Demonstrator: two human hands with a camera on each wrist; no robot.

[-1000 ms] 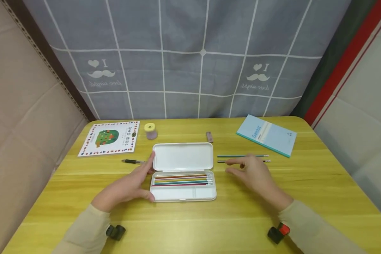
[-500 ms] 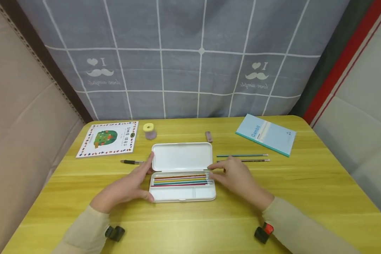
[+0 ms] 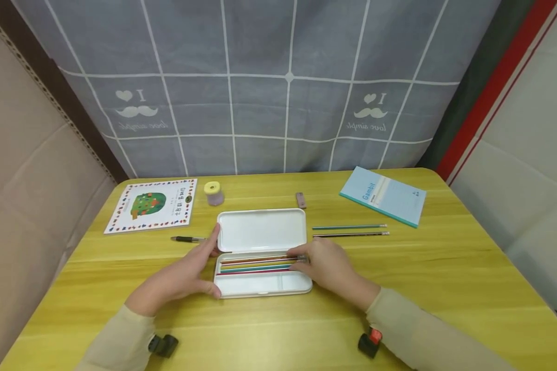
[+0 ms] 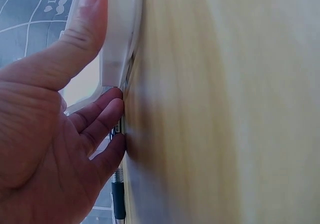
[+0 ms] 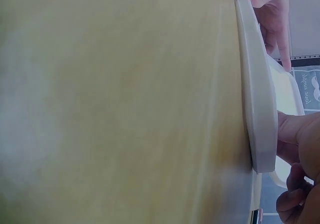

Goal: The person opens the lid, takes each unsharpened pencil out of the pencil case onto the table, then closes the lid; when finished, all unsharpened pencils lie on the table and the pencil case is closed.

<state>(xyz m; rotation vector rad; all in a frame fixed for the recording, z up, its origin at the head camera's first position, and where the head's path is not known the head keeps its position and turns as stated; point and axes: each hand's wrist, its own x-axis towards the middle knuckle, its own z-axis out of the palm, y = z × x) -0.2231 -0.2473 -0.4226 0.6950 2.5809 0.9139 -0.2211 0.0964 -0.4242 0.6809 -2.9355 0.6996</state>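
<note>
A white pencil case lies unfolded on the table, its lid tipped back away from the person. Several colored pencils lie in its rear compartment. At the case's left end my left hand is spread, thumb along the front corner and index finger at the lid's edge; in the left wrist view the fingers look nearly straight. My right hand reaches in from the right. Its thumb and index finger pinch the pencils' eraser ends, partly covering them; in the right wrist view the other fingers are curled, and the case wall hides the fingertips.
Right of the case lie a teal pencil and a black pencil. A pen is partly behind my left hand. Further back are a picture book, a yellow-lidded container, an eraser and a blue notebook.
My right hand has moved left from beside the black pencil to the case, and its fingers now sit on the pencils' eraser ends. The left hand stays at the case's left end.
</note>
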